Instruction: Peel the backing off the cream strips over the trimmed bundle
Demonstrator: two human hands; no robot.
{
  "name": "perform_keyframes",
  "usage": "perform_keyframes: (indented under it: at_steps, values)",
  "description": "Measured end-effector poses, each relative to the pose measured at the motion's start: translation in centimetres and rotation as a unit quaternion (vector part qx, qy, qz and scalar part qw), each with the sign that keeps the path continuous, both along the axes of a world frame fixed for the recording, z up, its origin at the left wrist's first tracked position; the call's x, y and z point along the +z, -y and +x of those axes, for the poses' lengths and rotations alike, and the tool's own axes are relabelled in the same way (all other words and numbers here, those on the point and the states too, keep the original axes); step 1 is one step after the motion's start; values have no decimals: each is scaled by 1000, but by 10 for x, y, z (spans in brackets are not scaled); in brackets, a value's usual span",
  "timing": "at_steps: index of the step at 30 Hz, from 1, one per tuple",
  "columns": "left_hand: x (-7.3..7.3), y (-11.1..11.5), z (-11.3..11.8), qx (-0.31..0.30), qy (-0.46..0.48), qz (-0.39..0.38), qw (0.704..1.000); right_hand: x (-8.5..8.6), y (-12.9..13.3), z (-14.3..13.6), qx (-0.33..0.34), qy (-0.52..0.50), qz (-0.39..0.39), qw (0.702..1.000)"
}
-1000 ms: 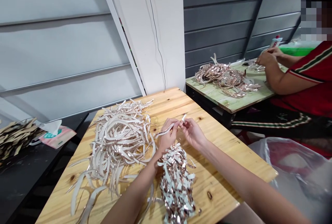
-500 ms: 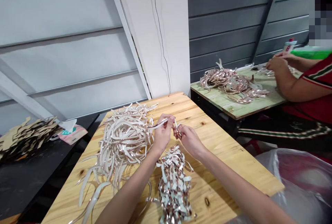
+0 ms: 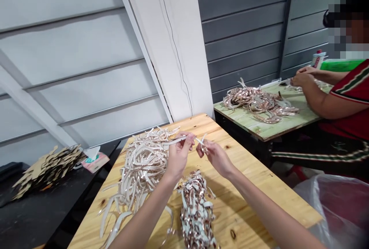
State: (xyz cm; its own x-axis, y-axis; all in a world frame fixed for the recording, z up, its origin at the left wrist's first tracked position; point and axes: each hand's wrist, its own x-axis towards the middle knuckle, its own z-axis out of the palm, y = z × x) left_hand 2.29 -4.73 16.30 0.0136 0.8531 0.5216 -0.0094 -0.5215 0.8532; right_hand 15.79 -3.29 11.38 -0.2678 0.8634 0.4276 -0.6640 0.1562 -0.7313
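Between thumb and fingers, my left hand (image 3: 179, 156) pinches a thin white and rose-gold ribbon strip (image 3: 177, 140), whose tail runs left toward the loose pile. My right hand (image 3: 215, 156), closed just to its right, pinches a short white and shiny end of strip (image 3: 202, 140). Whether both ends belong to one strip, I cannot tell. A tangled heap of long white and rose-gold strips (image 3: 147, 160) covers the left of the wooden table (image 3: 248, 187). Below my hands lies a dense bundle of short, curled metallic and white pieces (image 3: 197, 210).
On the right, a co-worker (image 3: 346, 99) sits at a green-topped table (image 3: 256, 124) holding another strip pile (image 3: 259, 103). A clear plastic bag (image 3: 325, 195) stands by my table's right edge. The black table (image 3: 31, 218) on the left holds cut brown pieces (image 3: 49, 172) and a tissue pack (image 3: 95, 160).
The view has shifted, so the scene sits lower and the left side shows more. My hands stay close together; the short end at my right hand now points up and left.
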Motion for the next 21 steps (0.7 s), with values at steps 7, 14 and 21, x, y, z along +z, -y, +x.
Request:
perform_keyframes:
  at_steps: [7,14,21]
  values:
    - [19,78,1,-14,-78,-26,997,20,66,15,7,77,34,996]
    - [-8,167,-8,-23,-82,-49,995,-2,163,17,-80,231,34,969]
    - [-60,213,-17,21,21,4,1000,-27,209,5,-69,303,68,948]
